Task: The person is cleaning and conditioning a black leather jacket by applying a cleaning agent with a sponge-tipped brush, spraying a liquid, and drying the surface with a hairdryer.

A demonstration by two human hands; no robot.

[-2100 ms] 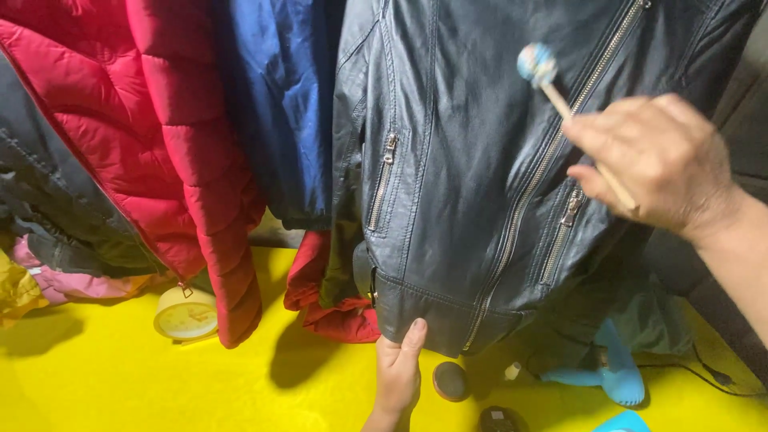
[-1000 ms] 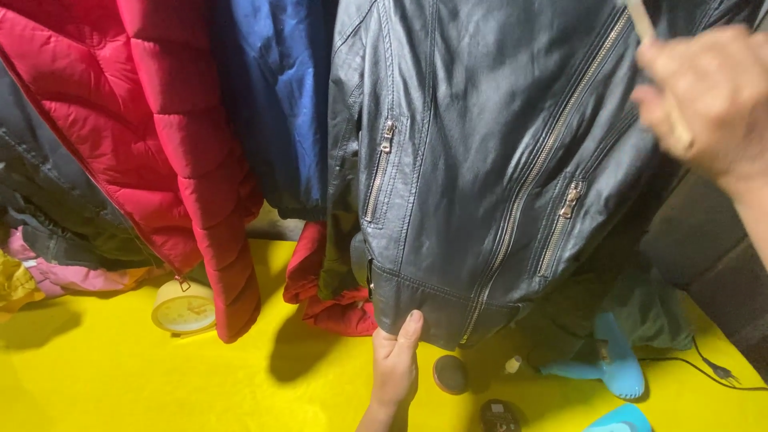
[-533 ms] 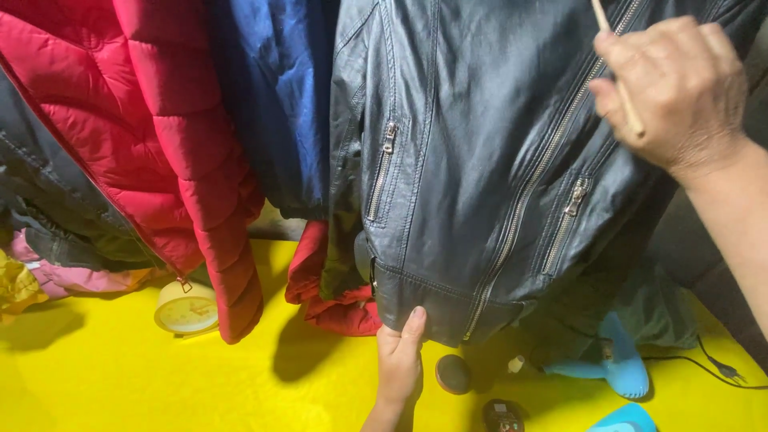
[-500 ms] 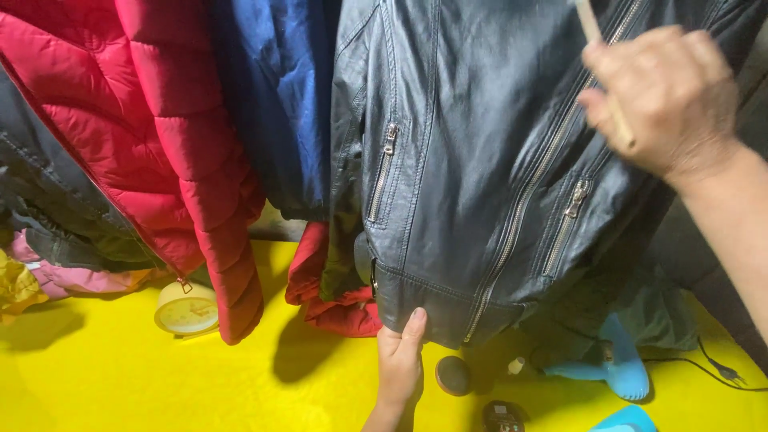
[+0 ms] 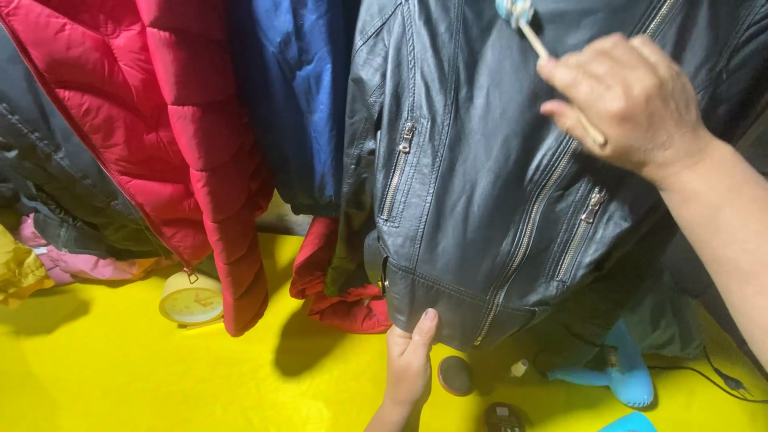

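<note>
Head view: hanging dark grey leather jacket (image 5: 496, 200) fills the frame beside a red quilted coat (image 5: 160, 136). Left hand (image 5: 410, 364) pinches its hem taut; right hand (image 5: 628, 100) grips a thin blue-tipped wooden brush (image 5: 534, 34). Keeping the hem tight and strokes light seems wise.

Bright yellow glossy floor (image 5: 120, 376) down there, with a small round cream clock (image 5: 190, 298), a dark round disc (image 5: 456, 374) and a light blue plastic hairdryer-like gadget (image 5: 628, 376) lying on it.
</note>
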